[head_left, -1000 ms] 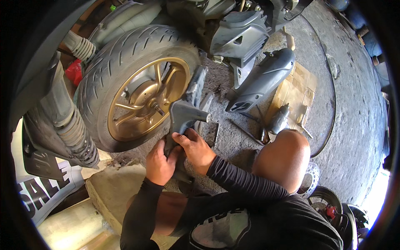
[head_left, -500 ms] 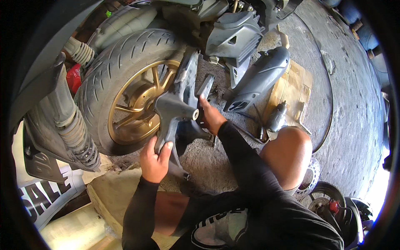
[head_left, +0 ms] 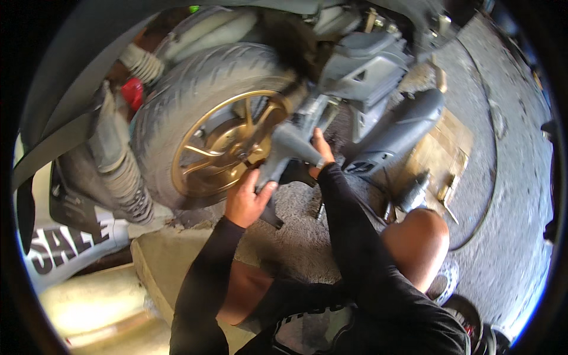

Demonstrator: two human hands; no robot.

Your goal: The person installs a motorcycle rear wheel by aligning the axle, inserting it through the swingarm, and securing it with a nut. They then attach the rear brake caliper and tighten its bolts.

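Note:
Both hands hold a grey metal swingarm (head_left: 285, 147) in front of a scooter's rear wheel. My left hand (head_left: 248, 200) grips its near lower end, thumb on the side facing me. My right hand (head_left: 321, 152) is closed round its right side, close to a tubular boss; some of those fingers are hidden. Behind the part and to its left is the gold wheel rim (head_left: 204, 149) with its worn black tyre (head_left: 157, 130). The swingarm's far end reaches toward the scooter's underside and is blurred, so I cannot tell whether it touches anything there.
A dark exhaust muffler (head_left: 396, 135) lies to the right, beside flattened cardboard (head_left: 447, 139) with a power tool (head_left: 414, 192) on it. A shock absorber (head_left: 121, 171) hangs at left. A hose (head_left: 492, 177) curves over the concrete. A brake disc (head_left: 445, 281) lies by my knee.
My hands have carried the swingarm forward, away from me and closer to the scooter. The whole view has shifted, so the surroundings sit further right.

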